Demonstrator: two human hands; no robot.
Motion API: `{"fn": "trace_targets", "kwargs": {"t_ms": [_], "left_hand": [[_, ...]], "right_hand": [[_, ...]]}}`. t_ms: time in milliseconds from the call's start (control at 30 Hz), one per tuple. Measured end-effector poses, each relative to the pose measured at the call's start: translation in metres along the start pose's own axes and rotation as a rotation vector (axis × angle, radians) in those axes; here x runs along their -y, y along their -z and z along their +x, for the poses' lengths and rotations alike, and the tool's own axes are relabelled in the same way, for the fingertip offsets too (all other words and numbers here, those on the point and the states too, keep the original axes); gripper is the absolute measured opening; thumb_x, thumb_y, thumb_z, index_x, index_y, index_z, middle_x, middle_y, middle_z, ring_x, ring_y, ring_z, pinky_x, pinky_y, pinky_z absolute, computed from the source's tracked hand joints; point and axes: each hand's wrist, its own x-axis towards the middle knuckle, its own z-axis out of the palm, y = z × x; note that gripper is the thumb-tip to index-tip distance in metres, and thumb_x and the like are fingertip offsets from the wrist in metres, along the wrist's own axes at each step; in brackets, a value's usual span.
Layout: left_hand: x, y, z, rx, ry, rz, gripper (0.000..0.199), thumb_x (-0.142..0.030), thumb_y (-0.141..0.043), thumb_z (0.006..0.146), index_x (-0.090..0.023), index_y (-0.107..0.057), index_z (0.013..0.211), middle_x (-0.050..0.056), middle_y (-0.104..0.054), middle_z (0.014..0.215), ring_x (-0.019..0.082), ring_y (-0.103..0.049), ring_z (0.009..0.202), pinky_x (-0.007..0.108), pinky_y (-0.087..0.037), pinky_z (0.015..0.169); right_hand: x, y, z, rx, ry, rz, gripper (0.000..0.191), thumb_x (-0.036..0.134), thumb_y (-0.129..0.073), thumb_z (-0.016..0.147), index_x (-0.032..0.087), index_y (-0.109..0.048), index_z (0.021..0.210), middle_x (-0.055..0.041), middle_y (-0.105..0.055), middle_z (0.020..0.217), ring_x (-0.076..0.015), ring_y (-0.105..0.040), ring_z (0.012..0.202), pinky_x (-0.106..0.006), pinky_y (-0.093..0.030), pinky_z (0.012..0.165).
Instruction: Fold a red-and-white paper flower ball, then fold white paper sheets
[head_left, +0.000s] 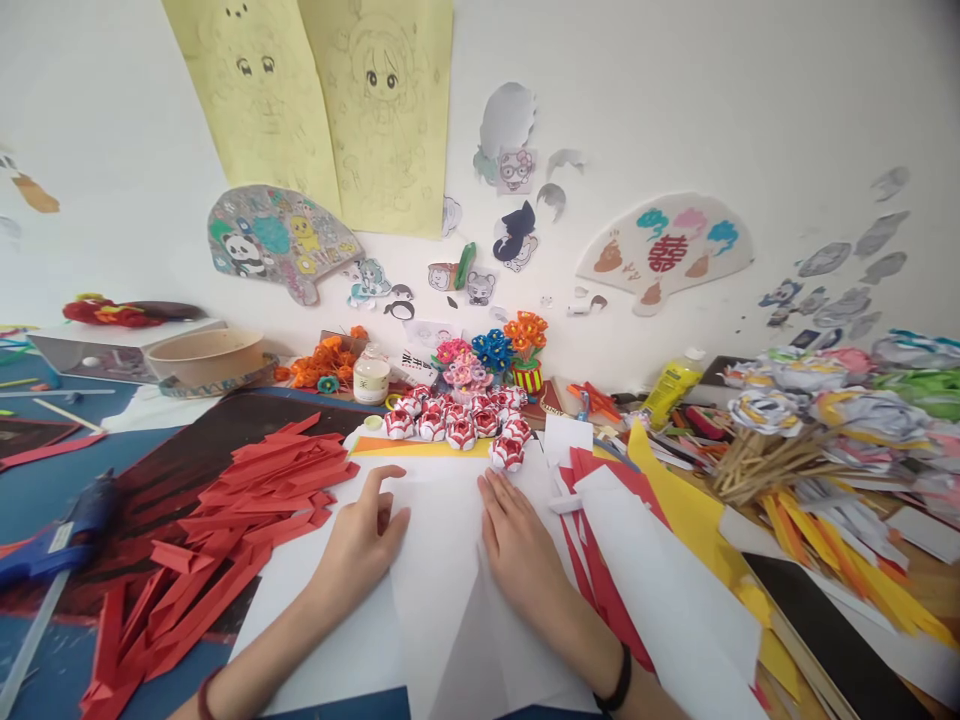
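A large white paper sheet (435,560) lies in front of me, with a shaded, creased part towards its near edge. My right hand (521,535) rests flat on the sheet's right side, fingers stretched forward. Over its left side is my left hand (367,530), index finger bent and thumb apart, with nothing between them. More white paper (307,610) lies under my left forearm. Just beyond the sheet sit several red-and-white folded paper flowers (461,425), the closest one near my right fingertips.
Red paper strips (247,500) are heaped left, beside a blue glue gun (71,540). White sheets (667,570) and yellow paper (690,500) lie right, near a black-covered book (832,640) and stick-stemmed paper flowers (772,420). A yellow bottle (673,388) and a jar (371,375) stand behind.
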Motion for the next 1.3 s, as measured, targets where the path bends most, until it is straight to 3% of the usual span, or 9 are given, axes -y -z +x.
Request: {"fn": "trace_targets", "kwargs": {"t_ms": [167, 300, 533, 700, 1300], "left_hand": [[-0.001, 0.007, 0.004, 0.094, 0.074, -0.157, 0.048, -0.046, -0.05, 0.084, -0.022, -0.034, 0.123, -0.012, -0.032, 0.054, 0.013, -0.036, 0.051, 0.021, -0.027, 0.052], [-0.003, 0.006, 0.003, 0.19, 0.074, -0.19, 0.059, -0.043, -0.054, 0.082, -0.021, -0.027, 0.129, -0.013, -0.034, 0.053, 0.012, -0.034, 0.048, 0.021, -0.026, 0.05], [0.002, 0.0, -0.001, 0.153, 0.022, -0.104, 0.049, -0.031, -0.051, 0.083, -0.024, -0.03, 0.127, -0.012, -0.033, 0.053, 0.013, -0.034, 0.05, 0.021, -0.026, 0.052], [0.005, -0.002, -0.003, 0.156, -0.007, -0.098, 0.044, -0.032, -0.05, 0.085, -0.025, -0.032, 0.125, -0.012, -0.03, 0.054, 0.013, -0.033, 0.049, 0.021, -0.025, 0.051], [-0.002, 0.003, -0.008, 0.196, 0.018, -0.152, 0.051, -0.03, -0.053, 0.083, -0.025, -0.033, 0.129, -0.012, -0.03, 0.053, 0.012, -0.029, 0.05, 0.02, -0.023, 0.051]], "right_hand": [[0.0, -0.002, 0.002, 0.002, -0.068, -0.01, 0.049, 0.02, -0.028, 0.096, 0.01, -0.037, 0.143, -0.0086, -0.034, 0.15, -0.0206, -0.031, 0.139, -0.039, -0.029, 0.115], [-0.002, -0.004, 0.002, -0.001, -0.155, 0.008, 0.049, 0.022, -0.026, 0.097, 0.009, -0.036, 0.143, -0.01, -0.034, 0.15, -0.0206, -0.031, 0.139, -0.038, -0.028, 0.116], [-0.007, 0.005, -0.002, 0.107, -0.11, 0.062, 0.057, 0.039, -0.032, 0.098, 0.01, -0.03, 0.146, -0.0102, -0.024, 0.154, -0.0228, -0.023, 0.142, -0.039, -0.024, 0.117], [-0.006, 0.006, -0.003, 0.129, -0.062, -0.026, 0.055, 0.035, -0.022, 0.099, 0.009, -0.024, 0.147, -0.0094, -0.017, 0.155, -0.0212, -0.018, 0.143, -0.039, -0.022, 0.117], [0.0, 0.004, -0.004, 0.114, -0.109, -0.083, 0.054, 0.029, -0.025, 0.097, 0.007, -0.027, 0.147, -0.0104, -0.021, 0.154, -0.0227, -0.022, 0.142, -0.04, -0.025, 0.116]]}}
